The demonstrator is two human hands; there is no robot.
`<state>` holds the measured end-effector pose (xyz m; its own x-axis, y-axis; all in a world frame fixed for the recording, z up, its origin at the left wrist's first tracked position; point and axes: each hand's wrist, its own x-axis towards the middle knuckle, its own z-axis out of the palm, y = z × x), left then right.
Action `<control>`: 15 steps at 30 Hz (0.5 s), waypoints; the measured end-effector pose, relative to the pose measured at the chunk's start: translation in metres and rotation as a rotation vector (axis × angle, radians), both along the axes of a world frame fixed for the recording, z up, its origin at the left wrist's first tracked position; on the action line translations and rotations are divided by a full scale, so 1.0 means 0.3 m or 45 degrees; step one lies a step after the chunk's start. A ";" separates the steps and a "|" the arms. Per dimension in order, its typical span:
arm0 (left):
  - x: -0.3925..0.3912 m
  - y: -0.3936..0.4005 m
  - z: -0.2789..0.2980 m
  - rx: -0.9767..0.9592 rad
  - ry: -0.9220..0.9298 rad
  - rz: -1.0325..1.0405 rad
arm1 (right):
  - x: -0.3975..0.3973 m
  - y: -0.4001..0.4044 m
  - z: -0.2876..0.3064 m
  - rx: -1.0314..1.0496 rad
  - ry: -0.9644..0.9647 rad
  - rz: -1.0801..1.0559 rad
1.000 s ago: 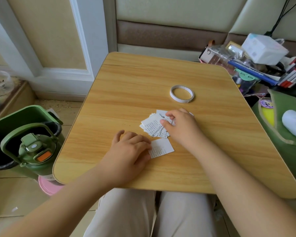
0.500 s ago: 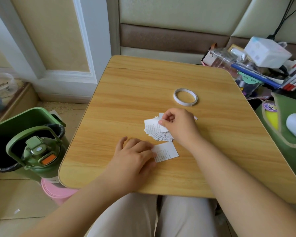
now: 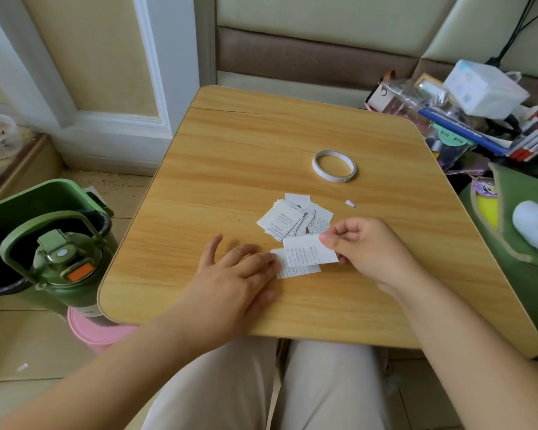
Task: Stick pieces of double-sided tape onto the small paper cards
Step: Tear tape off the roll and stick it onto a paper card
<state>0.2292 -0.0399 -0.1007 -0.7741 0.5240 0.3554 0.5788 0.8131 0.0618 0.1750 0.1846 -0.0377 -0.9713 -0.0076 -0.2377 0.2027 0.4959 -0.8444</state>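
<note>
The right hand pinches a card by its right edge over another card that the flat left hand touches, near the pile and tape roll mid-worktop.

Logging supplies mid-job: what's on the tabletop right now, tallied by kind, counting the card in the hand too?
Tape roll: 1
Loose tape scrap: 1
Card pile: 1 (overlapping, individual cards cannot be counted)
Held card, pinched by the right hand: 1
Flat card, under the left hand fingertips: 1
Total: 5 items, with the pile as one
</note>
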 end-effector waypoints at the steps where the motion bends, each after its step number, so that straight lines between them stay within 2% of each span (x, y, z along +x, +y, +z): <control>1: 0.000 -0.001 0.002 -0.007 0.006 -0.001 | 0.004 -0.004 -0.009 0.000 -0.006 0.003; 9: 0.009 -0.017 -0.006 0.017 -0.039 -0.019 | 0.005 -0.018 -0.030 -0.002 0.051 -0.034; 15: 0.010 -0.009 -0.001 0.041 -0.042 -0.002 | 0.015 -0.039 -0.028 0.069 0.040 0.035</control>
